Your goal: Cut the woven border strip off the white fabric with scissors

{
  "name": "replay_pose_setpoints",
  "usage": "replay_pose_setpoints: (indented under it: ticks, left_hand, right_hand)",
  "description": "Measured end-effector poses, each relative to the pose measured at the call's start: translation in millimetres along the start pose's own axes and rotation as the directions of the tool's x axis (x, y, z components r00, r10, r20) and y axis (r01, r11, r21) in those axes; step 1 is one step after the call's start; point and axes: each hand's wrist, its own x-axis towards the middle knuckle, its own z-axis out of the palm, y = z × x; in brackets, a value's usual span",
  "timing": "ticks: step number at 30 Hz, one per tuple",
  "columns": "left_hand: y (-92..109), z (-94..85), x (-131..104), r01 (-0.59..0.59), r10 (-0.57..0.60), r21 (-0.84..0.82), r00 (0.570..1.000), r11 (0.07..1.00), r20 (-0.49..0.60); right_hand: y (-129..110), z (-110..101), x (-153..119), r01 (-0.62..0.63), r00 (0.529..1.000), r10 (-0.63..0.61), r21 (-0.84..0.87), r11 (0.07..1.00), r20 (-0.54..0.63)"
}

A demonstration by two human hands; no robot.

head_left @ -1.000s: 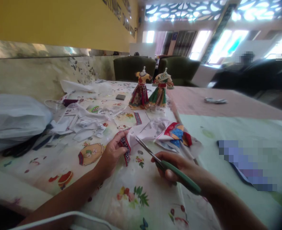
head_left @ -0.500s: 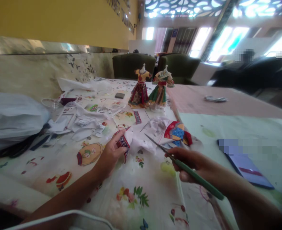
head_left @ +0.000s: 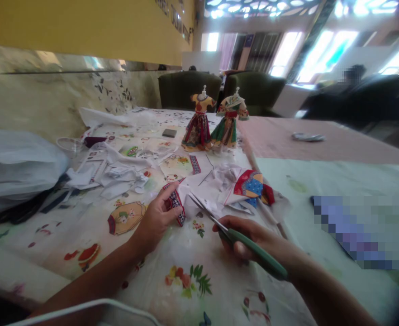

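My left hand [head_left: 160, 215] pinches a white cloth piece with a dark blue and red patterned border [head_left: 176, 203]. My right hand [head_left: 250, 237] is wrapped round green-handled scissors [head_left: 257, 253]. Their blades are slightly apart and point left, with the tips close to the white cloth beside my left hand. A crumpled white cloth with a red and blue printed part [head_left: 249, 184] lies beyond the scissors. To the left of my left hand, a tan cut-out shape [head_left: 126, 217] lies flat on the floral tablecloth [head_left: 165, 253].
Two small dressed forms [head_left: 199, 122] stand at the table's far side. White scraps [head_left: 118, 174] lie left, beside a white bag [head_left: 19, 167]. A blue-purple item [head_left: 352, 235] lies right. A white cable [head_left: 118, 304] crosses the near edge.
My right hand has moved left and slightly down with the scissors. Their tips are now closer to the cloth at my left hand, and the blades look more parted. My left hand has barely moved.
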Motion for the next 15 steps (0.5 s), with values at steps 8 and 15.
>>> replay_pose_setpoints:
  ticks: [8,15]
  left_hand:
    - [12.2,3.6,-5.5,-0.025,0.024,-0.068,0.999,0.997,-0.023]
    - [14.1,4.9,-8.6,-0.022,0.022,-0.151,1.0,0.988,-0.005]
  right_hand:
    - [0.3,7.3,0.0,-0.016,0.998,0.013,0.054,0.998,0.054]
    - [2.0,13.2,1.0,-0.032,0.998,0.028,0.069,0.997,0.062]
